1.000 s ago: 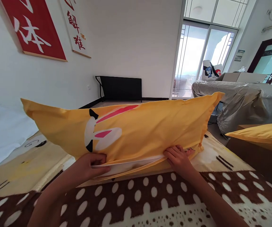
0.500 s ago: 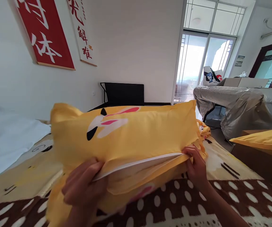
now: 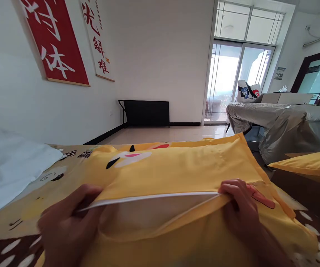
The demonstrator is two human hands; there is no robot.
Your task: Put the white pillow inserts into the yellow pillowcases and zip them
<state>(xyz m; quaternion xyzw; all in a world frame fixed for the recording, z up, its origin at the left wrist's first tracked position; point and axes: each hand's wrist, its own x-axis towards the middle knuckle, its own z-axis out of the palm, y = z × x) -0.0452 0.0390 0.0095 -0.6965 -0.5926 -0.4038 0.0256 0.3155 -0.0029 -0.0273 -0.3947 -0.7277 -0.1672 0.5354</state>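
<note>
A yellow pillowcase (image 3: 173,170) with a rabbit-like print lies spread in front of me, its white-edged opening gaping toward me. My left hand (image 3: 68,226) is closed on the left end of that opening. At the right end, the fingers of my right hand (image 3: 240,207) pinch the edge. Between the hands the pale inside shows, and I see nothing in it. A patterned blanket (image 3: 45,200) lies beneath.
To the left is a white pillow (image 3: 12,167). On the right, a yellow cushion (image 3: 310,165) rests on a brown box (image 3: 296,193). Farther back are a plastic-covered table (image 3: 268,115) and a black folded frame (image 3: 147,113) by the wall.
The pillowcase has come down and flattened, and its opening has widened. My left hand has moved left and down, my right hand slightly right. Both keep their hold.
</note>
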